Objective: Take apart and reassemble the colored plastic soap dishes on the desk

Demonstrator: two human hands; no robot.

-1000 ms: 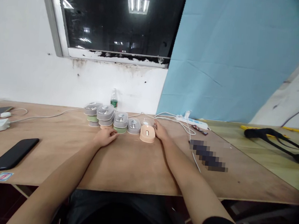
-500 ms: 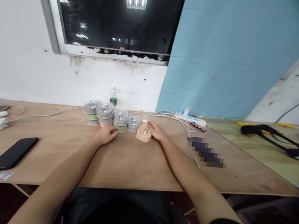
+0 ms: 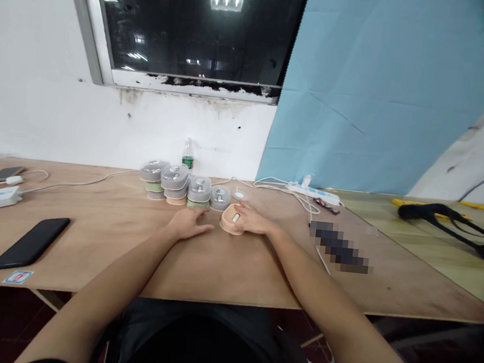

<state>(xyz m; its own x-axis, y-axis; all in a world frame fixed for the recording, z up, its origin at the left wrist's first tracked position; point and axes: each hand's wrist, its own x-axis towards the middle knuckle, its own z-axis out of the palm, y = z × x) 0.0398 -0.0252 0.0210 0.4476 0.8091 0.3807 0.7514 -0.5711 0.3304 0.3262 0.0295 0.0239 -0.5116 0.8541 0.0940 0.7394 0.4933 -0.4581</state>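
Observation:
A small peach-coloured box (image 3: pixel 227 223) with a pale oval piece on its top rests on the table in front of me. My right hand (image 3: pixel 256 221) grips it from the right, fingers along the far side and thumb at the near side. To the left of the box, my left hand (image 3: pixel 187 224) lies low over the table, empty, its thumb stretched towards the box. Just beyond it are stacked boxes with translucent grey lids, among them a green-based stack (image 3: pixel 199 191) and a peach-based stack (image 3: pixel 174 182). A single grey box (image 3: pixel 220 199) stands beside them.
Behind the peach box lies a small clear item with a white spot (image 3: pixel 239 195). A bottle (image 3: pixel 188 156) stands by the wall. A black phone (image 3: pixel 30 244) lies left; power strips (image 3: pixel 315 194) and white cables lie at both sides. A black strap-like frame (image 3: pixel 444 218) is far right.
My left hand has moved right, away from the stacks, and its thumb has spread. My right hand has come nearer and round the peach box, which is turned slightly. The view has shifted a little.

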